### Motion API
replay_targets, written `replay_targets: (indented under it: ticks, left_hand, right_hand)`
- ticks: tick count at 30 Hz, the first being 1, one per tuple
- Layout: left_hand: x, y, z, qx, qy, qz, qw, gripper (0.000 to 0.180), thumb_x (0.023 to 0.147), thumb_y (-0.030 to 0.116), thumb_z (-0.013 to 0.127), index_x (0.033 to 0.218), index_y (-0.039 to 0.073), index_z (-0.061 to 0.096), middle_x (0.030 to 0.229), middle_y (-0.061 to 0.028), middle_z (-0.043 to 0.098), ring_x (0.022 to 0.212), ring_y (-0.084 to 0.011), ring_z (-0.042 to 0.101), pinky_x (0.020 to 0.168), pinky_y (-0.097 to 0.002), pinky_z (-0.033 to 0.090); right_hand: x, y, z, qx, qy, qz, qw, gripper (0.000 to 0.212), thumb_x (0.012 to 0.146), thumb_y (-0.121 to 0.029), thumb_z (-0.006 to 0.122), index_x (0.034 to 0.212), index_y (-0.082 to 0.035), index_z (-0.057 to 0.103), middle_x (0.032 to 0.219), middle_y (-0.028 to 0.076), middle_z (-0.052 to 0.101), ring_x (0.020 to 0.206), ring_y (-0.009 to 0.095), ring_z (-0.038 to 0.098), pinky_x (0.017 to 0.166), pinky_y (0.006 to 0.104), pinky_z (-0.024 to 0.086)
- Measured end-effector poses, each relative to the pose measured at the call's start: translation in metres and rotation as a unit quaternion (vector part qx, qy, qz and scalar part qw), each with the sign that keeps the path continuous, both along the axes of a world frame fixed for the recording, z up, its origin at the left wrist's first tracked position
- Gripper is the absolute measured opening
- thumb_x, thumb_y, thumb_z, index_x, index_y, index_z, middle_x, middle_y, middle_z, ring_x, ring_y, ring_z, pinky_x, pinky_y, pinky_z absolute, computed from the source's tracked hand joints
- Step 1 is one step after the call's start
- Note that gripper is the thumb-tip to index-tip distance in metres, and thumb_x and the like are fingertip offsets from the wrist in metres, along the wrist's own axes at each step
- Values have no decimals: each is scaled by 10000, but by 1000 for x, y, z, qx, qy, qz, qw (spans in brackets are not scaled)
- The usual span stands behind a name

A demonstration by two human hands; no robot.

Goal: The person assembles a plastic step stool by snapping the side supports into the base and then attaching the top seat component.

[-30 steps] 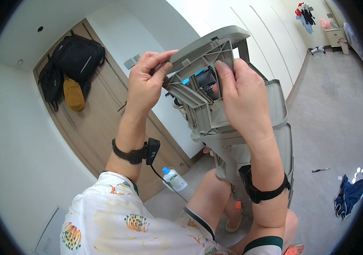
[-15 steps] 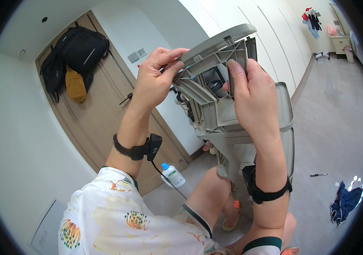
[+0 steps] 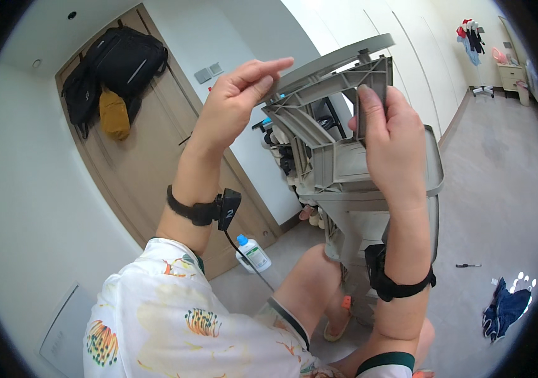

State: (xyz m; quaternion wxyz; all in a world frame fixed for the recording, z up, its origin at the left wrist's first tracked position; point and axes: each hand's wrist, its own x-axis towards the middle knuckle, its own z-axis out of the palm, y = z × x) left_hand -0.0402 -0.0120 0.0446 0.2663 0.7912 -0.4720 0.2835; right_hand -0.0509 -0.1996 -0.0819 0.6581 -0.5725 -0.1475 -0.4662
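Both hands (image 3: 234,97) raised, R (image 3: 397,151) gripping gry rack (image 3: 325,162).

Bright here, light even, shadows soft. White wardrobe doors (image 3: 421,69) nearly washed out; grey floor (image 3: 496,189) faintly glossy. Wooden door (image 3: 146,154) bowed by lens, corners black.

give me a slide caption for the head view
Right hand grips a grey plastic tiered rack, left hand at its upper left edge, with a blue-capped white bottle on the floor.

black backpack (image 3: 127,60) on the door (image 3: 149,145); blue-capped bottle (image 3: 254,256) on the floor (image 3: 489,189).
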Motion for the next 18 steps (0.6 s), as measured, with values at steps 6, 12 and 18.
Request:
replay_targets:
  ticks: [6, 12, 18]
  left_hand:
    - [-2, 7, 5, -68, 119, -47, 989, 339, 994, 115, 460, 1305, 24, 559, 1027, -53, 652, 975, -118, 600, 908, -246, 466]
    - [2, 17, 8, -46, 80, -61, 994, 329, 990, 100, 453, 1289, 26, 570, 1125, -110, 659, 1058, -163, 605, 953, -273, 459]
    - [10, 24, 7, -47, -4, -51, 998, 307, 961, 83, 485, 1236, 56, 621, 1153, -79, 649, 1094, -166, 587, 989, -297, 436]
  right_hand:
    - [3, 0, -1, 22, -28, 15, 999, 309, 974, -279, 519, 844, -11, 600, 663, 91, 660, 603, 198, 656, 574, 341, 487]
    - [1, -1, -1, 35, -26, 44, 998, 286, 972, -251, 543, 841, -3, 599, 672, 85, 655, 590, 146, 635, 535, 289, 461]
    - [1, -3, -4, 33, -27, 42, 998, 274, 978, -247, 537, 872, -6, 615, 656, 60, 641, 568, 100, 584, 513, 266, 426]
